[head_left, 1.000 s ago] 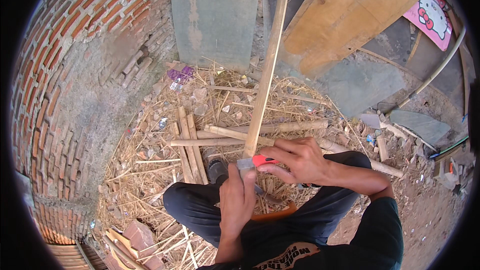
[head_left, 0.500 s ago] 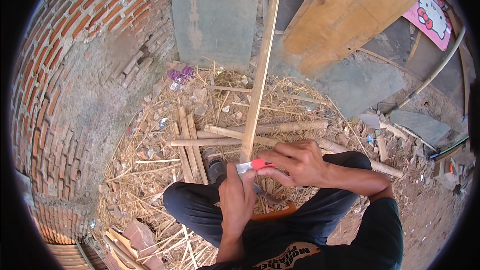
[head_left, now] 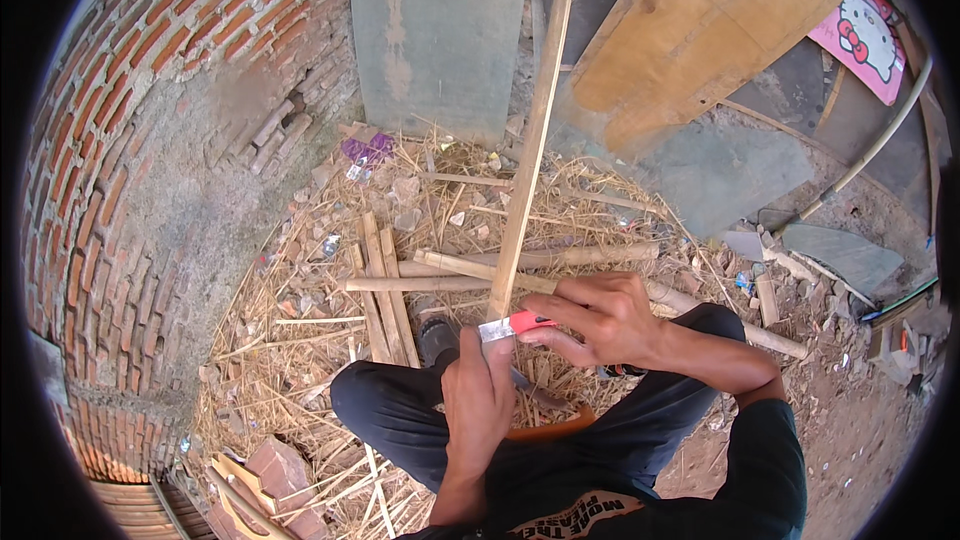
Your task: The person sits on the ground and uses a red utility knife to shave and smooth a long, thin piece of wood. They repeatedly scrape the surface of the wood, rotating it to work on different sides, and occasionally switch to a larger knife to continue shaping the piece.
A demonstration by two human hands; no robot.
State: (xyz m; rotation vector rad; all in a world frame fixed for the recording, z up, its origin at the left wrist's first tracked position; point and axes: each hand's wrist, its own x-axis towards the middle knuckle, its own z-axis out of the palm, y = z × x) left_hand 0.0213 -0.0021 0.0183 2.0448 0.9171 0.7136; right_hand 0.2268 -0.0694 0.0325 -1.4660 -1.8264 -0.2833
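Note:
A long, flat, pale strip of wood or bamboo (head_left: 530,155) rises away from me, its near end at my hands. My left hand (head_left: 478,395) is closed near that end, with the thumb and a finger up against a flat silvery piece. That piece belongs to a small red-handled tool (head_left: 528,322) and lies across the strip. My right hand (head_left: 605,320) pinches the red handle from the right. Whether the silvery part is a blade or a tape, I cannot make out. Fingers partly hide the strip's near end.
Straw and rubble cover the ground, with loose wooden strips (head_left: 388,285) and round poles (head_left: 580,255) ahead of my legs. A curved orange piece (head_left: 552,426) lies between my knees. A brick wall (head_left: 110,170) stands left; grey (head_left: 440,50) and brown boards (head_left: 700,30) lean at the back.
The strip and both hands sit slightly further right in the picture, as the whole view has shifted a little. More of the silvery piece shows above my left thumb. The grip looks the same.

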